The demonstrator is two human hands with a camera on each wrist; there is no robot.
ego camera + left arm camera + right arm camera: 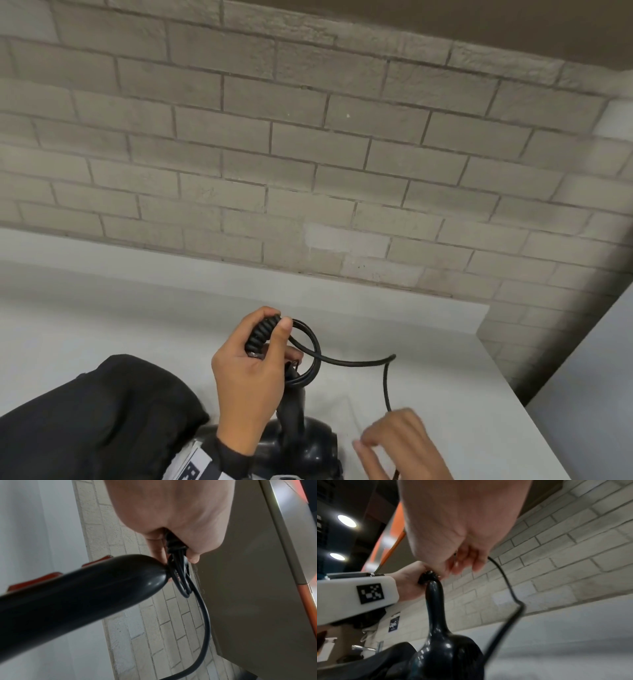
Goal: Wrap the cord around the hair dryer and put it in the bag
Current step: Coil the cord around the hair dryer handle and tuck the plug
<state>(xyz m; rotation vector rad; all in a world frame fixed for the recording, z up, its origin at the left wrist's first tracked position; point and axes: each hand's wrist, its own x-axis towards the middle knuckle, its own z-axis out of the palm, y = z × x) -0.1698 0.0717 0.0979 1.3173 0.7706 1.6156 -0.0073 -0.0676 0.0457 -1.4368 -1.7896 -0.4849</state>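
The black hair dryer stands at the bottom centre on the white table, handle pointing up. My left hand grips the ribbed cord collar and cord loops at the handle's end. From there the black cord swings right, bends down and passes through my right hand, whose fingers curl round it. The left wrist view shows the hair dryer's handle and the cord loops under my left hand. In the right wrist view the cord leaves my right hand. The black bag lies left.
A pale brick wall rises behind the table. A grey panel stands past the table's right edge. A white camera housing sits on my left wrist.
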